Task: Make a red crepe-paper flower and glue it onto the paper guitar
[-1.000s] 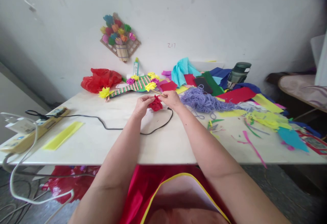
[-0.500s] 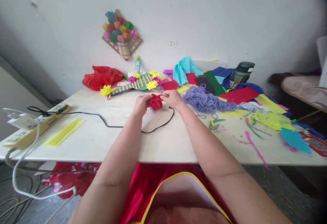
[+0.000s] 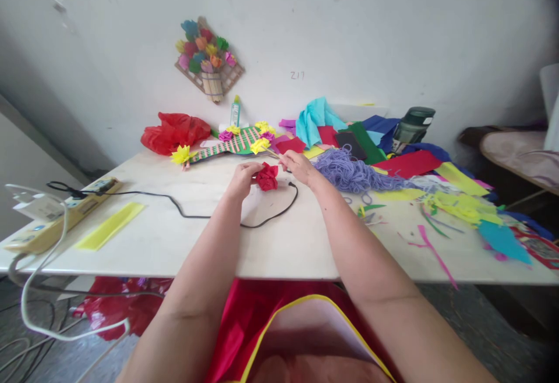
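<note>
My left hand [image 3: 241, 179] grips a red paper flower [image 3: 266, 176] over the white table [image 3: 183, 243]. My right hand [image 3: 299, 167] is just right of the flower, pinching a thin wooden stick [image 3: 274, 153] that carries a yellow paper flower [image 3: 259, 145] at its far end. A black cable [image 3: 257, 220] loops on the table right under both hands. A striped green and pink woven mat [image 3: 227, 144] with several small paper flowers lies just beyond my fingers.
Purple yarn [image 3: 349, 173] and heaps of coloured paper scraps [image 3: 437, 197] cover the right side. A red plastic bag [image 3: 174, 131], a glue bottle [image 3: 234, 112], a dark green flask [image 3: 410, 127], a power strip [image 3: 56, 214] and a yellow strip [image 3: 109, 226] lie around. A flower craft [image 3: 207, 60] hangs on the wall.
My right hand has drawn away from the red flower to the right, leaving it in my left hand alone. The camera view shifted slightly.
</note>
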The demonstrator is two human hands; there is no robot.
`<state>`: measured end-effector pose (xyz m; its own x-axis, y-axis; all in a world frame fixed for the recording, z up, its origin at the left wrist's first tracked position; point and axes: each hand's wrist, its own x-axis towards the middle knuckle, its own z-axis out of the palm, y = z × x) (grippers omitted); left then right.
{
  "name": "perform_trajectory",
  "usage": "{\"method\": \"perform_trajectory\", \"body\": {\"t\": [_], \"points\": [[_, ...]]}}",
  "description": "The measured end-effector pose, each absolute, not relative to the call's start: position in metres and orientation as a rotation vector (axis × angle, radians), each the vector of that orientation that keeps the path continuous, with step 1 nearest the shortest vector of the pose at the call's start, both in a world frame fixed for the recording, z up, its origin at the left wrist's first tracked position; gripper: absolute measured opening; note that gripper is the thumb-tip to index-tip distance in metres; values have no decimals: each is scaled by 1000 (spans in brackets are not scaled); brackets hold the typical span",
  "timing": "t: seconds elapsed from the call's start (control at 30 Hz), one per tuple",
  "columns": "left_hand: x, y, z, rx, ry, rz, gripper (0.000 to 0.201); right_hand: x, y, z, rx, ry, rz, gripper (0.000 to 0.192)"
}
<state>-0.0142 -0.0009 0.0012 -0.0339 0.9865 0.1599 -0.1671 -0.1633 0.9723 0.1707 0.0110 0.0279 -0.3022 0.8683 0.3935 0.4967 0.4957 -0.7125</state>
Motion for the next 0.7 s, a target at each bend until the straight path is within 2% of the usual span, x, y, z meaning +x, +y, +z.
{"method": "perform_trajectory", "body": {"t": [0.13, 0.43, 0.7], "points": [[-15, 0, -1, 1246, 1007, 1387, 21, 172, 16, 23, -1073, -1981, 602, 25], [-17, 1, -5, 1339, 964, 1367, 17, 169, 18, 19, -862, -2005, 834, 27], [-18, 3, -7, 1364, 916, 1323, 19, 170, 17, 21, -827, -2054, 864, 25]]}}
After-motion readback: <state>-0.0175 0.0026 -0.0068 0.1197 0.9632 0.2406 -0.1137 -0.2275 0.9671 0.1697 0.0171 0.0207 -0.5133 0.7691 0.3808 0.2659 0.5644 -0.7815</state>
